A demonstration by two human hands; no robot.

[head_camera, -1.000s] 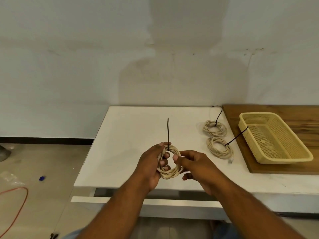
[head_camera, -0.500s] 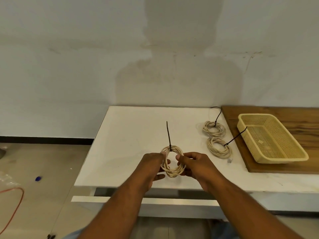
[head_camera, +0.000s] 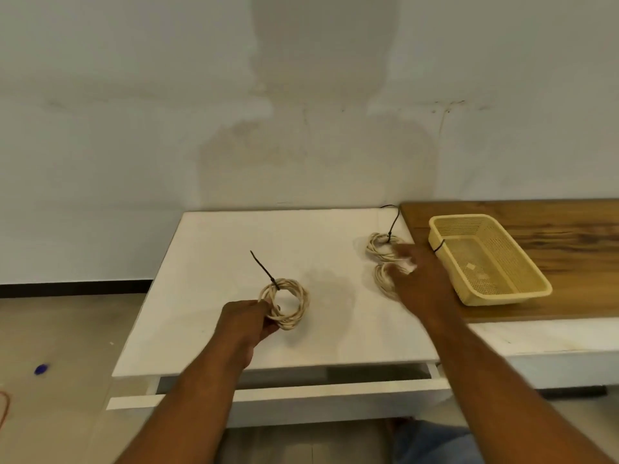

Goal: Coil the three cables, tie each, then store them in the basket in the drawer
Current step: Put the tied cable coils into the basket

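Note:
My left hand [head_camera: 246, 321] grips a cream coiled cable [head_camera: 288, 304] by its left side, just above the white tabletop [head_camera: 214, 279]; a black tie sticks up from the coil. My right hand [head_camera: 418, 279] reaches over the two other tied coils, fingers spread and blurred. The far coil [head_camera: 380, 246] shows with its black tie tail. The near coil [head_camera: 383, 279] is mostly covered by that hand. A yellow plastic basket [head_camera: 536, 283] sits empty on the wooden board to the right.
The drawer [head_camera: 301, 393] under the tabletop is pulled out a little at the front edge. The wooden board [head_camera: 569, 229] covers the table's right part. A wall runs close behind. A blue scrap [head_camera: 41, 369] lies on the floor at left.
My right hand has let go of the coil and swung right over the two tied coils. My left hand now holds the coil alone, lower and further left.

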